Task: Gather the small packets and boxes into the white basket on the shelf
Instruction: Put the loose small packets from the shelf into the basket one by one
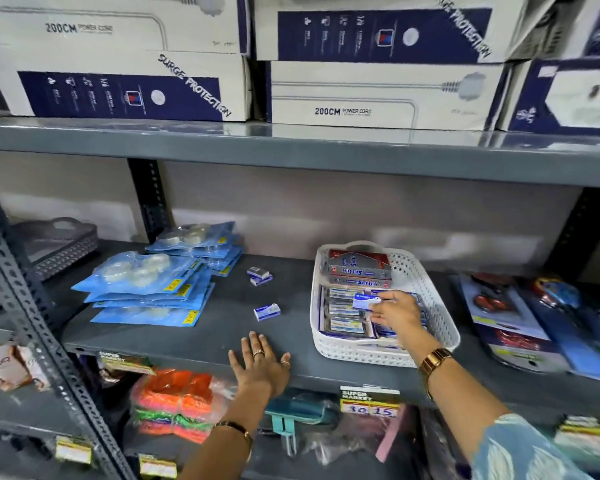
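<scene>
Head view of a grey shelf (201, 327). The right hand (397, 315) is over the white basket (430, 289), its fingers (383, 303) pinching a small blue-and-white box (365, 301) just above the packets already stacked inside. The left hand (262, 363) lies flat on the shelf's front edge, fingers spread and holding nothing. Three small boxes are not yet gathered: a pair (260, 275) touching one another near the blue blister packs (153, 289), and a single box (267, 311) nearer the left hand, all well apart from the basket. Risks, as judged: the basket is nearly full, so a box released on top may slide off the uneven stack or over the rim. The basket also sits at the shelf's front edge, where a downward press could tip it.
</scene>
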`<state>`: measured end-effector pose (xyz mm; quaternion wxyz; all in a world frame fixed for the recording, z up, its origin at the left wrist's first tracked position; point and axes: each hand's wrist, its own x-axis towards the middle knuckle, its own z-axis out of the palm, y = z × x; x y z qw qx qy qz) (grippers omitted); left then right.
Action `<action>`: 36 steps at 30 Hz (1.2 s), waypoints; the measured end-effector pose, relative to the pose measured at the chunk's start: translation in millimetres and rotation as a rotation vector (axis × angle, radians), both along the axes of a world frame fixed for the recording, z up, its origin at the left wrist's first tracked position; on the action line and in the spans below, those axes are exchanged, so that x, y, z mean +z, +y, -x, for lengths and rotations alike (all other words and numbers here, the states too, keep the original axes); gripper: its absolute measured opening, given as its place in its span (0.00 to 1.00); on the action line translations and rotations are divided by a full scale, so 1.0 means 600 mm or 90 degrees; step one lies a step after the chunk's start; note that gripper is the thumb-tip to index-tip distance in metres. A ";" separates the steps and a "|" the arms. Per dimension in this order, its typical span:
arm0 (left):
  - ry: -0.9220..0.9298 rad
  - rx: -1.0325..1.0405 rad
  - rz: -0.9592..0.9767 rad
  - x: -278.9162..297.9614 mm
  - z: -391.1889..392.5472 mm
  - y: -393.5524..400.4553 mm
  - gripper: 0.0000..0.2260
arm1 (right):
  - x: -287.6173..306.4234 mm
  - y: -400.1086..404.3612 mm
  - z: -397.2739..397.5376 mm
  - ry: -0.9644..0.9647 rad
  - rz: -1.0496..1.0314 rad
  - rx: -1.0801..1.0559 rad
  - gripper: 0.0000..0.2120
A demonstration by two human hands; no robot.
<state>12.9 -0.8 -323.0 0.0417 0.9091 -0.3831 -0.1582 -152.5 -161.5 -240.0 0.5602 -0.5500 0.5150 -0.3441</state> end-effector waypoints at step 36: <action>0.016 -0.038 -0.041 0.000 0.029 -0.028 0.31 | -0.030 -0.041 0.038 0.478 0.204 -0.033 0.07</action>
